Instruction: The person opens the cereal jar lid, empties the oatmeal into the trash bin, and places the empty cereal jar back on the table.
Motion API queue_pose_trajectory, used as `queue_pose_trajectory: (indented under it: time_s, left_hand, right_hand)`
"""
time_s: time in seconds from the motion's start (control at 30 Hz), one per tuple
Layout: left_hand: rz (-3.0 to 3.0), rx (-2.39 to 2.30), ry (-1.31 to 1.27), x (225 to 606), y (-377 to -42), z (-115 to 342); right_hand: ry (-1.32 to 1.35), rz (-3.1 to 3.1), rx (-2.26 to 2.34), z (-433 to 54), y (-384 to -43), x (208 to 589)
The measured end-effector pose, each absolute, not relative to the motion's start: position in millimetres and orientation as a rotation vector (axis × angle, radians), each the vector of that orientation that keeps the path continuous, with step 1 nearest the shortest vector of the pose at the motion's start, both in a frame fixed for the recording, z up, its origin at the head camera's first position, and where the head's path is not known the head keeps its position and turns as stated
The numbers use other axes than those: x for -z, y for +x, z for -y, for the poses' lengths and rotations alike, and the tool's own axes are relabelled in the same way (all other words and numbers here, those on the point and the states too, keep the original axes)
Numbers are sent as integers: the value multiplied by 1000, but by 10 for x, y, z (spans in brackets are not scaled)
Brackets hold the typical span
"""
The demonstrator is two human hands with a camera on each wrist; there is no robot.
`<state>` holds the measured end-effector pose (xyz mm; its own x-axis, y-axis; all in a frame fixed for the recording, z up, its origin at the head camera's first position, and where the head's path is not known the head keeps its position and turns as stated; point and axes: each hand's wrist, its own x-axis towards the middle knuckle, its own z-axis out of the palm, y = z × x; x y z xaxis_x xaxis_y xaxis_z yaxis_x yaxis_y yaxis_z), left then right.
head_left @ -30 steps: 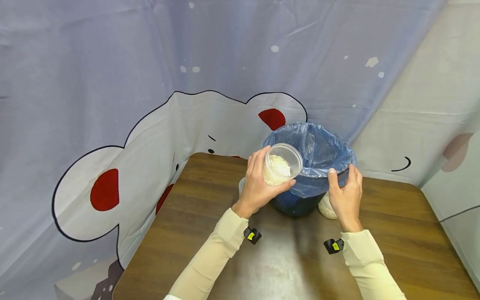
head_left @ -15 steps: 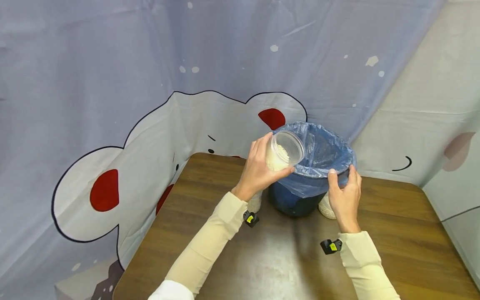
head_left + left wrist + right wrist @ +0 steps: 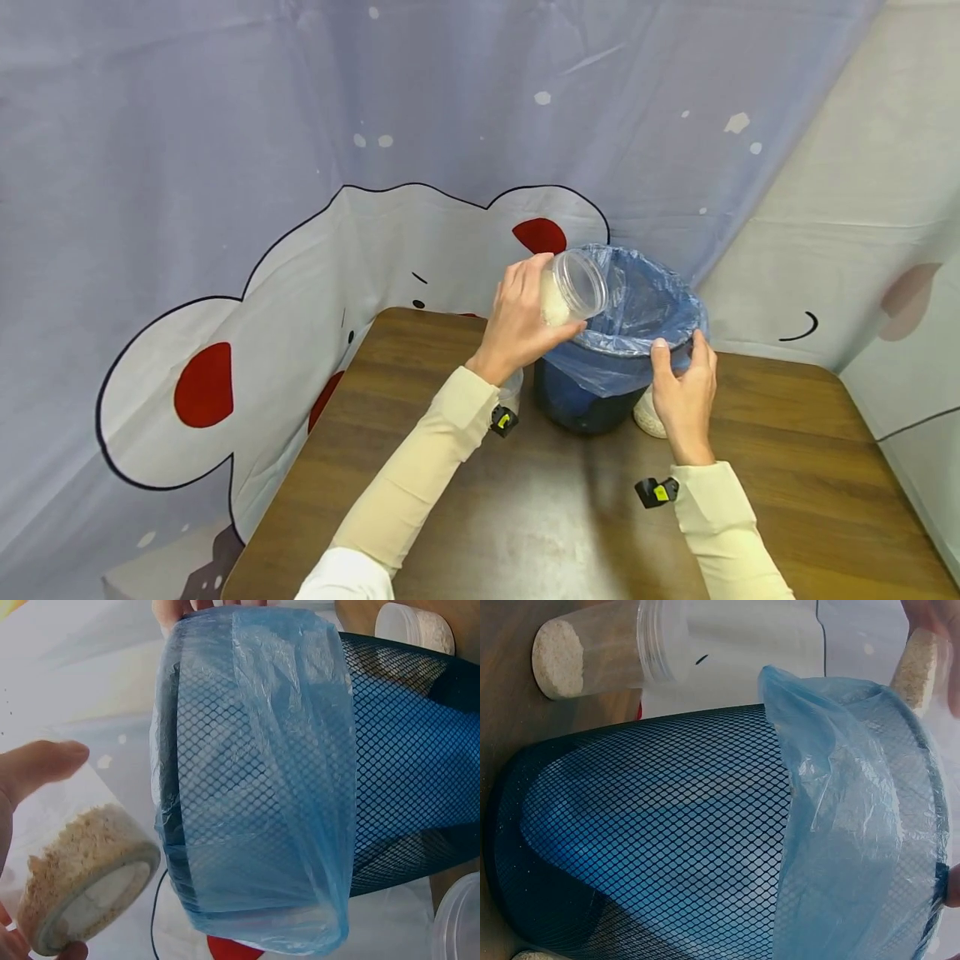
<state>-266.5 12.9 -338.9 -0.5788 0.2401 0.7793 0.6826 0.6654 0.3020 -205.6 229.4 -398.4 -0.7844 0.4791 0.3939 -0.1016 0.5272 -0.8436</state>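
Observation:
My left hand (image 3: pixel 517 321) grips a clear plastic jar (image 3: pixel 573 287) by its side. The jar leans towards the bin's opening, its mouth over the left rim. Pale flakes (image 3: pixel 90 840) lie along its lower wall and bottom in the left wrist view. A dark mesh waste bin (image 3: pixel 667 787) stands upright on the table, lined with a blue plastic bag (image 3: pixel 645 292) folded over the rim. At the bin's right side my right hand (image 3: pixel 688 396) holds the bagged rim between thumb and fingers.
Another clear jar (image 3: pixel 592 656), with pale flakes at its bottom, stands left of the bin. A further jar (image 3: pixel 648 414) is at the bin's right, partly behind my right hand. The brown wooden table (image 3: pixel 795 467) meets a printed cloth (image 3: pixel 420 242) at the back.
My left hand has risen and moved towards the bin, tipping the jar further over the rim. The flakes have slid along the jar's wall. My right hand stays on the rim.

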Motion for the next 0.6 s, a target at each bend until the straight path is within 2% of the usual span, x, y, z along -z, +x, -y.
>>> queue_pose_trajectory:
  time_s: [0.6]
  left_hand:
    - [2232,138,-592,3320,-2661,-249]
  right_hand:
    - [-320,2153,-1233,-2259,-2050,3954]
